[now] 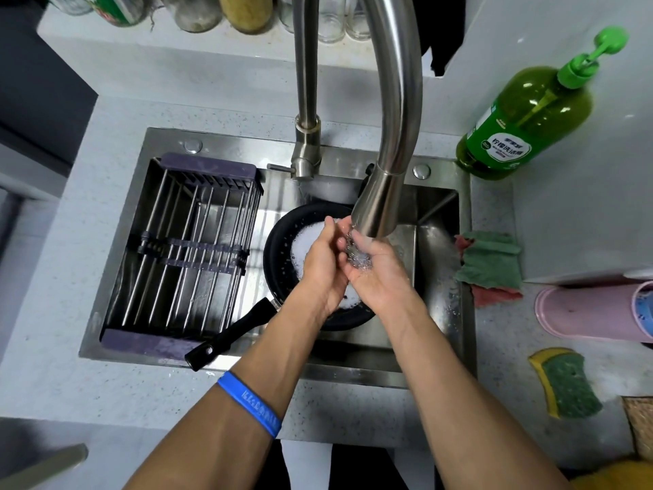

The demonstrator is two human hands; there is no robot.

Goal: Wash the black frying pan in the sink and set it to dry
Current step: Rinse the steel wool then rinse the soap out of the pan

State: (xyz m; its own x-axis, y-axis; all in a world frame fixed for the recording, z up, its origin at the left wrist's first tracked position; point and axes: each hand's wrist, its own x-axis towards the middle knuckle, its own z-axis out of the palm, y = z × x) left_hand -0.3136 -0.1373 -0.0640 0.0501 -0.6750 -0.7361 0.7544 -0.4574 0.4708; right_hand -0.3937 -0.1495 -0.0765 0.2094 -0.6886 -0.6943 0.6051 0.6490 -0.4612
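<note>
**Hands under running water above the pan in the sink**

The fingers [341,238] of both hands meet under the tap's spray head [374,210], loosely extended and holding nothing. The right hand [374,274] lies palm up, cupped, with water splashing in it; the left hand [323,263] is turned on edge against it, its fingertips touching the right fingers. A blue band [249,403] circles the left forearm.

Directly beneath the hands the pan [279,256] sits on the sink floor, white foam and water covering its inside. Its handle [229,335] points toward the near left and sticks out over the sink's front rim. The hands hide much of the pan's right half.

The sink [438,277] is steel, set into a pale speckled desk [106,390]. A rack [183,252] of metal bars with dark end pieces fills the left part of the sink, just beside the pan. The tap [399,100] arches over the basin from the back rim.

On the desk to the right stand a green soap bottle [523,125] with a pump, a green and red cloth [489,267] at the sink's edge, a pink cup [593,309] lying on its side, and a yellow-green sponge [565,387]. Jars [198,12] line a ledge behind the sink.
</note>
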